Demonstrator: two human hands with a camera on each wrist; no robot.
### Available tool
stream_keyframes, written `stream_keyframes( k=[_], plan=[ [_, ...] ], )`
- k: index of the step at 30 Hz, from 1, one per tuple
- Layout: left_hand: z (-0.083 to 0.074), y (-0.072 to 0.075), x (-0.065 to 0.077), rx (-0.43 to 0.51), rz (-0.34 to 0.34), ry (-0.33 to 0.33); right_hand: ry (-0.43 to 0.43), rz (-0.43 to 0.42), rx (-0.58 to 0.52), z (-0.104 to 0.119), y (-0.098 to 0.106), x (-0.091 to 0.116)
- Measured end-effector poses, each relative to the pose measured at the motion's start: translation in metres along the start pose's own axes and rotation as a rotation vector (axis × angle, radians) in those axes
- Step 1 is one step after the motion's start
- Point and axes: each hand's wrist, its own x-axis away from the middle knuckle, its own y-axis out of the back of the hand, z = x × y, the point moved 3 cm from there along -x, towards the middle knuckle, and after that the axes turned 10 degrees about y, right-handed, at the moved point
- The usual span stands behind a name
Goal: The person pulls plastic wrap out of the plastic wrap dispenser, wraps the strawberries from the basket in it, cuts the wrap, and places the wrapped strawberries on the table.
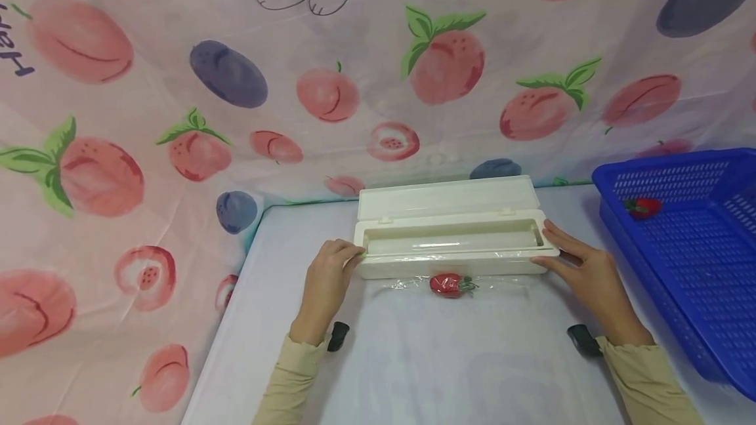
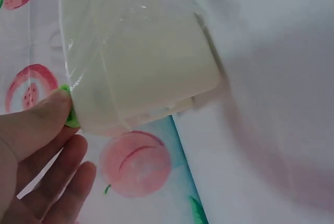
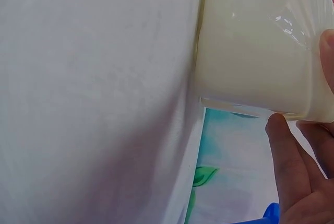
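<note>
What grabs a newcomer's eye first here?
Likely the blue basket at the head view's right, a red fruit inside. Then the open white box mid-table, left hand and right hand at its ends. Another red fruit lies with clear film before it.

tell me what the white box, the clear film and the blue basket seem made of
White box: probably rigid plastic, smooth, low sheen, with hinge tabs. Clear film: likely thin plastic wrap, glossy, see-through with bright glints. Blue basket: apparently moulded plastic, fairly satiny, with slotted walls.
</note>
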Motion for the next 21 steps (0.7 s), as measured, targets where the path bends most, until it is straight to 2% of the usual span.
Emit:
stream_keyframes(
  k=[5, 11, 17, 21],
  plan=[
    [-0.016, -0.001, 0.003, 0.012, -0.026, -0.033, 0.009, -0.002, 0.007, -0.002, 0.0, 0.0],
    [-0.051, -0.008, 0.011, 0.072, -0.059, -0.174, -0.006, 0.009, 0.018, -0.002, 0.001, -0.001],
    [-0.08, -0.03, 0.021, 0.108, 0.015, -0.262, -0.015, 0.005, 0.02, -0.003, 0.001, -0.001],
    [-0.096, -0.048, 0.027, 0.096, 0.08, -0.285, -0.013, 0.002, 0.017, -0.003, 0.001, -0.001]
  ],
)
